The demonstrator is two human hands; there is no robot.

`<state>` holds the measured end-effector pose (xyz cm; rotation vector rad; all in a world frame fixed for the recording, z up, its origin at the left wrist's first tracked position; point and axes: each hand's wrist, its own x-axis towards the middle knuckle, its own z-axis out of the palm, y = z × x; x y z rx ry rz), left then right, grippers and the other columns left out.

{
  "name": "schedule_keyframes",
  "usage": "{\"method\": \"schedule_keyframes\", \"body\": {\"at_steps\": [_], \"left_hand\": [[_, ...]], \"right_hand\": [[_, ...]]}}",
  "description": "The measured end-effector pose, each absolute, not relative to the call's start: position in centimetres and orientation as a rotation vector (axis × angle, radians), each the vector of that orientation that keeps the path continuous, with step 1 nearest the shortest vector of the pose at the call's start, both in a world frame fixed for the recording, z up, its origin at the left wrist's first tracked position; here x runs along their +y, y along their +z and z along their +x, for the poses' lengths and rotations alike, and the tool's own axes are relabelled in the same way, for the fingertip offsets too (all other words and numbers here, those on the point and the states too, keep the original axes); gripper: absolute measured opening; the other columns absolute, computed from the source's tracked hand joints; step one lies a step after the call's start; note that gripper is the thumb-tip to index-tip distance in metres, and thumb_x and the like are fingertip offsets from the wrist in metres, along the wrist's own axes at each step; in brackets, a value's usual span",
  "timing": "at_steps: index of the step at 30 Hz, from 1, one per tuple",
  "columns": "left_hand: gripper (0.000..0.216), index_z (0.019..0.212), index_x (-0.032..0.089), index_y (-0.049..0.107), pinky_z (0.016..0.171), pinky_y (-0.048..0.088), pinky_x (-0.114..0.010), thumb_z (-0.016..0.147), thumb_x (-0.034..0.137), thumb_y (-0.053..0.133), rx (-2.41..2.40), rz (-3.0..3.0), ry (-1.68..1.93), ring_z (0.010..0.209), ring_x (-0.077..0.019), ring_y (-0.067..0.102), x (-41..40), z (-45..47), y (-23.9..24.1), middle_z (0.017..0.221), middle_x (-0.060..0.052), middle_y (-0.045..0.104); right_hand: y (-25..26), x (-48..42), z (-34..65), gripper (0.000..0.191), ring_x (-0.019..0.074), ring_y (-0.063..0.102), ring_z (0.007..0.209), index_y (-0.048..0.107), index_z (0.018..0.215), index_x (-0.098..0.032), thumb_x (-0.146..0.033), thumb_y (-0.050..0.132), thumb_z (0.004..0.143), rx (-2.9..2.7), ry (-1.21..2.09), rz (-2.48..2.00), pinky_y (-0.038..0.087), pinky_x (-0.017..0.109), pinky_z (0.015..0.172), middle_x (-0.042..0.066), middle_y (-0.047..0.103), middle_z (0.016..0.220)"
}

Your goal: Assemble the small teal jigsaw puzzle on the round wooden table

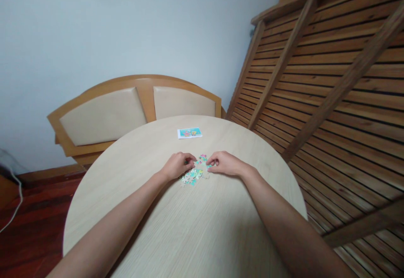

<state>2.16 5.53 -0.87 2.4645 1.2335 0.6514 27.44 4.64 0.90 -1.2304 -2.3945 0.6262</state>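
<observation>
A loose heap of small jigsaw puzzle pieces (191,177) lies on the round table, some teal, pink or yellow, others showing a pale side. At the heap's left edge is my left hand (179,165), its fingers curled in toward the pieces; whatever they pinch is too small to make out. My right hand (224,163) comes in from the other side, thumb and fingers bent around a small teal puzzle piece (208,166) at the heap's right edge. Beyond both hands lies a flat picture card (190,133) with colourful cartoon figures on teal.
The pale wood-grain table (202,227) has a rounded edge. A wooden bench back with cream padded panels (104,116) stands behind it, against the wall. On the right leans a large slatted wooden frame (315,84). A white cable (19,198) hangs at far left.
</observation>
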Motion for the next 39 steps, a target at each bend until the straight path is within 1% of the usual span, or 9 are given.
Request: {"method": "schedule_keyframes", "body": {"at_steps": [2, 5, 10, 18, 23, 25, 28, 33, 39], "left_hand": [[0.025, 0.105, 0.02, 0.074, 0.068, 0.049, -0.025, 0.086, 0.031, 0.061, 1.24, 2.43, 0.655, 0.073, -0.0168, 0.066, 5.6, 2.2, -1.0, 0.086, -0.003, 0.075], [0.022, 0.101, 0.021, 0.075, 0.07, 0.048, -0.025, 0.087, 0.029, 0.061, 1.247, 2.458, 0.667, 0.076, -0.0175, 0.066, 5.4, 2.2, -1.0, 0.087, -0.004, 0.075], [0.019, 0.095, 0.022, 0.074, 0.071, 0.047, -0.026, 0.084, 0.036, 0.068, 1.259, 2.491, 0.659, 0.077, -0.0183, 0.066, 5.1, 2.4, -0.6, 0.087, -0.002, 0.074], [0.025, 0.101, 0.018, 0.072, 0.069, 0.048, -0.026, 0.082, 0.033, 0.069, 1.155, 2.292, 0.738, 0.075, -0.0167, 0.065, 5.7, 2.4, -1.9, 0.087, -0.003, 0.072], [0.031, 0.103, 0.014, 0.068, 0.065, 0.048, -0.025, 0.083, 0.038, 0.066, 1.058, 2.074, 0.837, 0.069, -0.0149, 0.063, 5.3, 2.6, -2.1, 0.083, -0.003, 0.07], [0.028, 0.103, 0.014, 0.067, 0.065, 0.048, -0.025, 0.084, 0.036, 0.064, 1.078, 2.056, 0.877, 0.068, -0.0147, 0.062, 5.2, 2.5, -2.0, 0.082, -0.003, 0.07], [0.02, 0.099, 0.016, 0.068, 0.07, 0.047, -0.026, 0.085, 0.029, 0.062, 1.186, 2.166, 0.93, 0.074, -0.0161, 0.064, 5.2, 2.2, -1.7, 0.083, -0.003, 0.071], [0.014, 0.096, 0.02, 0.07, 0.071, 0.046, -0.025, 0.087, 0.027, 0.062, 1.257, 2.326, 0.803, 0.076, -0.0169, 0.066, 4.8, 2.0, -1.1, 0.086, -0.003, 0.073], [0.015, 0.097, 0.021, 0.072, 0.072, 0.046, -0.026, 0.09, 0.028, 0.06, 1.349, 2.46, 0.65, 0.08, -0.0188, 0.066, 4.7, 1.9, -0.9, 0.089, -0.004, 0.074]], "right_hand": [[0.9, 4.6, 27.4, 0.022, 0.0164, 0.063, 0.075, 0.079, 0.093, -0.019, -0.031, 0.071, 0.076, -2.421, 0.626, -1.215, 0.042, 0.024, 0.066, 0.003, 0.075, 0.084], [1.0, 4.7, 27.6, 0.021, 0.0163, 0.063, 0.074, 0.08, 0.093, -0.019, -0.028, 0.068, 0.079, -2.441, 0.641, -1.211, 0.042, 0.024, 0.066, 0.004, 0.076, 0.082], [0.9, 5.0, 28.1, 0.022, 0.0152, 0.061, 0.068, 0.08, 0.094, -0.018, -0.025, 0.064, 0.08, -2.428, 0.723, -1.232, 0.04, 0.024, 0.061, 0.002, 0.076, 0.079], [0.9, 4.8, 28.3, 0.022, 0.0144, 0.058, 0.067, 0.073, 0.087, -0.013, -0.032, 0.067, 0.078, -2.261, 0.917, -1.251, 0.041, 0.024, 0.06, 0.003, 0.069, 0.073], [1.2, 4.8, 28.5, 0.023, 0.0148, 0.057, 0.068, 0.071, 0.087, -0.012, -0.033, 0.064, 0.079, -2.217, 0.95, -1.243, 0.043, 0.025, 0.064, 0.004, 0.068, 0.076], [1.3, 4.7, 28.7, 0.025, 0.0151, 0.057, 0.068, 0.071, 0.088, -0.012, -0.034, 0.063, 0.08, -2.211, 0.956, -1.249, 0.043, 0.026, 0.064, 0.004, 0.068, 0.076], [1.3, 4.8, 29.1, 0.025, 0.0151, 0.057, 0.068, 0.071, 0.087, -0.012, -0.035, 0.063, 0.079, -2.201, 0.968, -1.272, 0.043, 0.026, 0.064, 0.004, 0.068, 0.075], [0.9, 5.4, 30.1, 0.022, 0.0139, 0.056, 0.063, 0.071, 0.089, -0.013, -0.027, 0.064, 0.073, -2.202, 0.999, -1.381, 0.041, 0.024, 0.059, 0.002, 0.067, 0.072], [0.5, 5.4, 30.7, 0.026, 0.0126, 0.054, 0.062, 0.073, 0.09, -0.013, -0.019, 0.063, 0.068, -2.239, 0.957, -1.464, 0.038, 0.022, 0.056, 0.002, 0.067, 0.072]]}}
